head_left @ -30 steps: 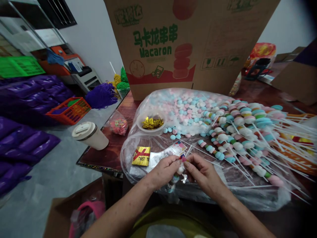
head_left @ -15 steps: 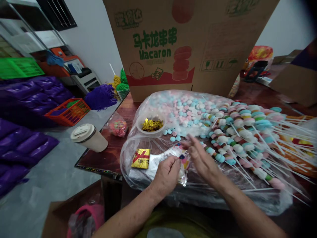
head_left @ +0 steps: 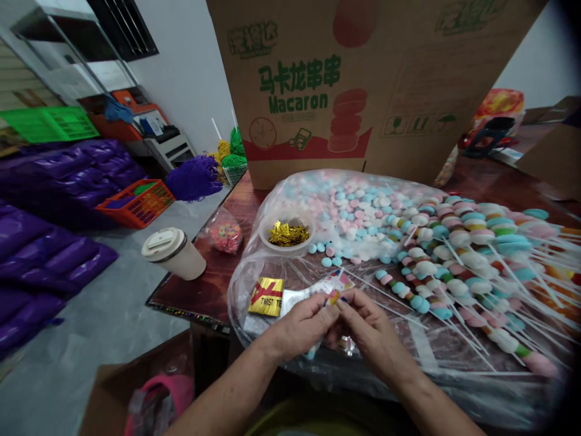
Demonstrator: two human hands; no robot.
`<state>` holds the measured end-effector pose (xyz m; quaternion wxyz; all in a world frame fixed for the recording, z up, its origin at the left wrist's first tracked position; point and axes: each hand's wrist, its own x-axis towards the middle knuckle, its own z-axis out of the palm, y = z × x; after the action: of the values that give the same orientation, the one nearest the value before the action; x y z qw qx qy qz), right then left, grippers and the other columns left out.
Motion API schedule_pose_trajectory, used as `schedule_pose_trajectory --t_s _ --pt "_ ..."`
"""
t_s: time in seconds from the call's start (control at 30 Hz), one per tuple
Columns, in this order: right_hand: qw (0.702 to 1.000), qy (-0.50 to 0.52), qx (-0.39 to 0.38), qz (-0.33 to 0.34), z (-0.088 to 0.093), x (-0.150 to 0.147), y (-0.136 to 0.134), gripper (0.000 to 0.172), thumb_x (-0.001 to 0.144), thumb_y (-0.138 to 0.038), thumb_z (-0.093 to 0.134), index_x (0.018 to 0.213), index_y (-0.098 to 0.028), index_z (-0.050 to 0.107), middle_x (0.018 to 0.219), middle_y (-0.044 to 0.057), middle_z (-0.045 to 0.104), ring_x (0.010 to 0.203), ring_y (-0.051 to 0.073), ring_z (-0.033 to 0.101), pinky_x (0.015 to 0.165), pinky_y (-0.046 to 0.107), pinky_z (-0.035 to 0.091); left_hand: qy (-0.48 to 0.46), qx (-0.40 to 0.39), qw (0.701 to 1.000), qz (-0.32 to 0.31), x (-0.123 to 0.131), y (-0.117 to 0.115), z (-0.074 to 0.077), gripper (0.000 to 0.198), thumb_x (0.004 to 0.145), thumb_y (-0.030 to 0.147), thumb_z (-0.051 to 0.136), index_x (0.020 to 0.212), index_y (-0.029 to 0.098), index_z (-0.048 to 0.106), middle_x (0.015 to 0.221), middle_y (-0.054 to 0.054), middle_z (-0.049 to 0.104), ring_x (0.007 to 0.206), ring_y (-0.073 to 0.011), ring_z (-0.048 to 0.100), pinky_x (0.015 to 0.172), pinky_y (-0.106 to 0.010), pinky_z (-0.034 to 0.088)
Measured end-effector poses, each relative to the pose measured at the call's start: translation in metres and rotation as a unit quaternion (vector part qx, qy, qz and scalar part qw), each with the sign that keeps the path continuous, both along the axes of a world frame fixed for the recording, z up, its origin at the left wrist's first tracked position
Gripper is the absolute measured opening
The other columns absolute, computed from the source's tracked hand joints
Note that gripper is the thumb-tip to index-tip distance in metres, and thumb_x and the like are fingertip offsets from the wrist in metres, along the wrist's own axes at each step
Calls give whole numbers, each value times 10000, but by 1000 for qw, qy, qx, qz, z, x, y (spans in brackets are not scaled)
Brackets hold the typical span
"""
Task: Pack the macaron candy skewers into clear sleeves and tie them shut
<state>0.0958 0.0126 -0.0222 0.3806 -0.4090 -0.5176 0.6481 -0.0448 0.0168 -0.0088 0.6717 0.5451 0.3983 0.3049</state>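
My left hand (head_left: pixel 306 327) and my right hand (head_left: pixel 363 324) meet at the table's near side, fingertips together on a small colourful printed wrapper (head_left: pixel 334 298). Both are closed on it, and most of it is hidden by the fingers. Under and behind them lie printed clear bags (head_left: pixel 338 280). A gold twist tie packet (head_left: pixel 266 297) sits left of my left hand. Beyond it, a white bowl (head_left: pixel 285 245) holds gold ties (head_left: pixel 288 233). Skewers of pastel sweets (head_left: pixel 454 266) lie in a pile to the right, with loose pink, blue and white sweets (head_left: pixel 356 212) behind my hands.
A lidded cup (head_left: pixel 175 253) and a small bag of pink sweets (head_left: pixel 226 235) stand at the table's left. A large Macaron carton (head_left: pixel 358 91) rises behind. On the floor are an orange basket (head_left: pixel 136 203) and an open box (head_left: pixel 106 393) holding something pink.
My right hand has come in from the right and closed at the wrapper beside my left hand. The view has shifted a little, so things appear further right.
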Motion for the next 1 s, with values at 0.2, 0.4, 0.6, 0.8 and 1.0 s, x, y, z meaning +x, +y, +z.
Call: schedule_pose_trajectory --t_s 0.2,0.4,0.6,0.8,1.0 --pt "796 -398 454 -45 13 16 16 253 860 -226 379 667 -162 530 650 72 586 636 193 541 572 328 416 203 53 975 -71 -15 18 15 168 770 317 496 722 159 528 639 35 487 622 -105 433 591 -205 361" --pt "542 -460 700 61 26 25 24 298 843 -150 398 1105 -150 539 1174 113 566 1154 276 407 976 530 232 160 -58 982 -85 -10 17 22 196 713 102 398 537 161 460 531 28 467 526 -100 444 557 -223 373" --pt "574 -437 673 164 9 16 18 211 766 -71 393 753 -168 581 666 54 610 697 206 543 929 517 306 304 26 916 -261 -15 14 28 216 723 125 423 511 170 428 495 7 484 497 -137 510 513 -249 405" --pt "929 -256 49 264 12 3 9 242 817 -221 272 650 -206 446 482 -22 444 444 120 459 497 251 454 492 533 675 -133 -41 -7 23 148 769 152 470 888 118 552 757 -85 594 646 -204 551 549 -297 415" --pt "876 -320 273 236 47 -42 113 292 823 -380 402 644 -176 510 586 -13 521 516 89 485 485 202 390 308 373 860 165 -68 -21 2 268 862 211 356 699 150 559 627 -43 535 599 -144 486 566 -244 371"
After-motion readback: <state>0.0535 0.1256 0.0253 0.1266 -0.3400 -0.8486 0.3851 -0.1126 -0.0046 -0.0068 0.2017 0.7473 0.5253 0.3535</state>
